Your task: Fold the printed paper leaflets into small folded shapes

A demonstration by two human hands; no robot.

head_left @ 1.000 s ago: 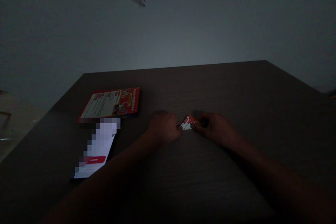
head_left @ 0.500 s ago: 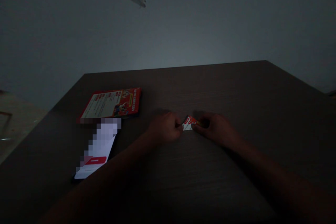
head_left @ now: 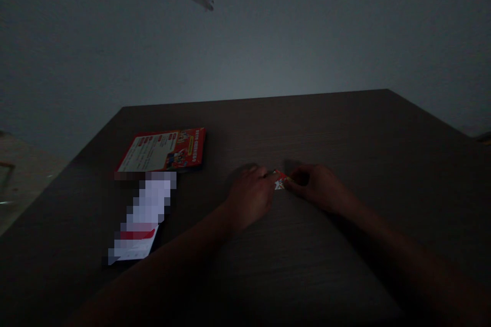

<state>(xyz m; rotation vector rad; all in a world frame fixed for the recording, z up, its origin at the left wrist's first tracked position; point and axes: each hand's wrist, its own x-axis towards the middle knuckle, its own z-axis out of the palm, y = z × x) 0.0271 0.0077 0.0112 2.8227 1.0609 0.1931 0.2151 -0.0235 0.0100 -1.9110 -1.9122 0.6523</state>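
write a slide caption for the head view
Left hand and right hand flanking a small printed piece on a dark table, with a lit phone at left.

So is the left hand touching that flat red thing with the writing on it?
Apart. The head view shows a strip of dark tabletop between the left hand and the flat red thing.

No print can be read, either on the box and phone left of the left hand or on the card just right of it.
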